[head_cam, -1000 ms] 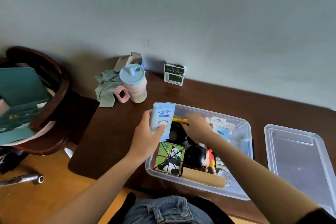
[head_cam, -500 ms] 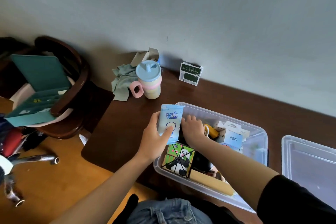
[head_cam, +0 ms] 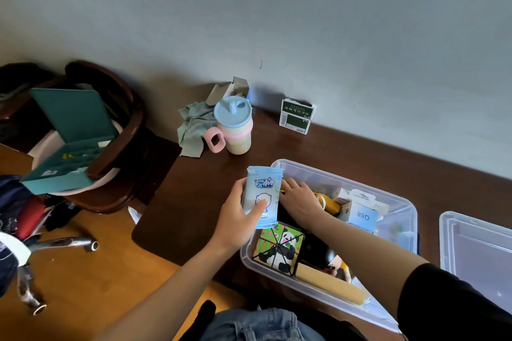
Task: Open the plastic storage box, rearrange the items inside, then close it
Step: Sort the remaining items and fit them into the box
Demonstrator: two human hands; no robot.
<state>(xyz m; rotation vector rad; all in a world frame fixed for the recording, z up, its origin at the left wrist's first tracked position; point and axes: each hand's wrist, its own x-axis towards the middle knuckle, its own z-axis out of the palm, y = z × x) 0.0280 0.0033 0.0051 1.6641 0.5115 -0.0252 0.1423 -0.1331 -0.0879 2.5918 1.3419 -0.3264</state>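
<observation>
Left arm: bare, extending from the lower left up and to the right. Left hand [head_cam: 238, 219]: held upright, fingers curled behind a light blue packet [head_cam: 262, 196], thumb pressed across its front face. Right arm: extending from the lower right toward the upper left, bare forearm, black sleeve [head_cam: 448, 304] on the upper arm. Right hand [head_cam: 300, 199]: palm down, back of the hand toward the camera, fingers bent downward just right of the packet. What the fingertips contact is hidden.
</observation>
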